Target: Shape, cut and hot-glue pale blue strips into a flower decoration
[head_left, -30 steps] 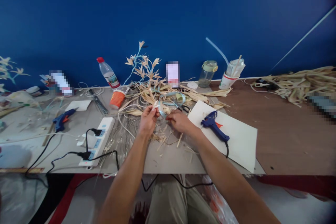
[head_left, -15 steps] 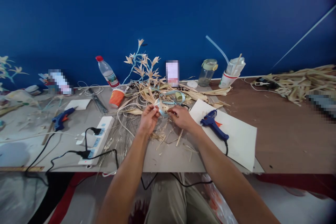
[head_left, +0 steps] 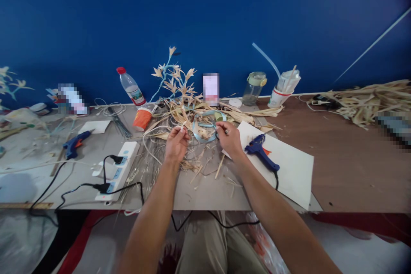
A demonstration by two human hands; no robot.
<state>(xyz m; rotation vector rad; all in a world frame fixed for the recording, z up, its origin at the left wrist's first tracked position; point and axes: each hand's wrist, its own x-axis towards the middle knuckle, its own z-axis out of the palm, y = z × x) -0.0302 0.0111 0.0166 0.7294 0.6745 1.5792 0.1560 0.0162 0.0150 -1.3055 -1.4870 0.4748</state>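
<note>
My left hand (head_left: 176,142) pinches a small pale straw piece (head_left: 183,127) between thumb and fingertips, just above the table (head_left: 205,188). My right hand (head_left: 228,139) holds one end of a light blue ribbon (head_left: 203,137), which loops between both hands. Both hands hover over a heap of dried straw strips (head_left: 192,115). Behind the heap stands a straw flower branch with blue stems (head_left: 175,79). A blue glue gun (head_left: 260,156) lies on a white sheet (head_left: 289,167) just right of my right hand.
A white power strip (head_left: 117,171) with black cables lies at the left, near a second blue glue gun (head_left: 74,143). An orange cup (head_left: 142,119), a water bottle (head_left: 131,87), a glass jar (head_left: 254,89) and a paper cup (head_left: 279,94) stand along the back. More straw (head_left: 366,100) is piled at the far right.
My hands have moved apart: the left slightly left, the right up and to the right, drawing the blue ribbon out between them.
</note>
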